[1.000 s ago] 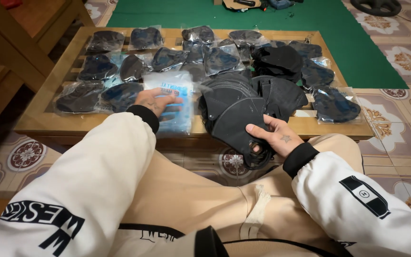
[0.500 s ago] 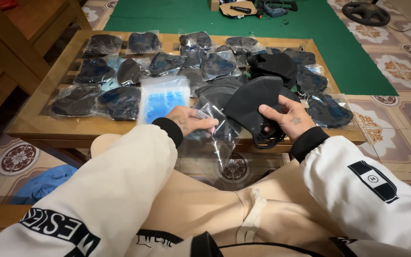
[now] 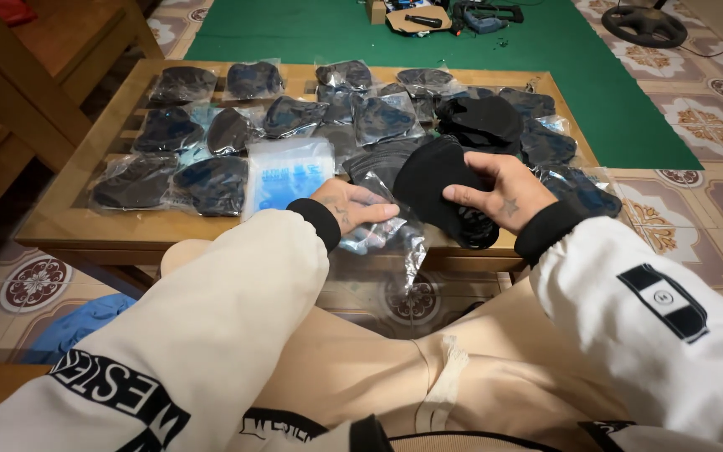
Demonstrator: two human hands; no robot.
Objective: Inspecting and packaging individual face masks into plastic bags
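Warm, dim indoor light falls from above. Glare glints off the clear plastic bags on the wooden tabletop. Frame corners bend slightly; the near white sleeves look soft.

Bagged masks lie in rows across the left and far parts of the wooden table. A flat packet lies near the front edge, just right of them. Loose masks are piled toward the right edge. Over the front edge, the left hand holds a clear bag; the right hand, just right of it, holds a mask. A mat lies on the floor behind the table.
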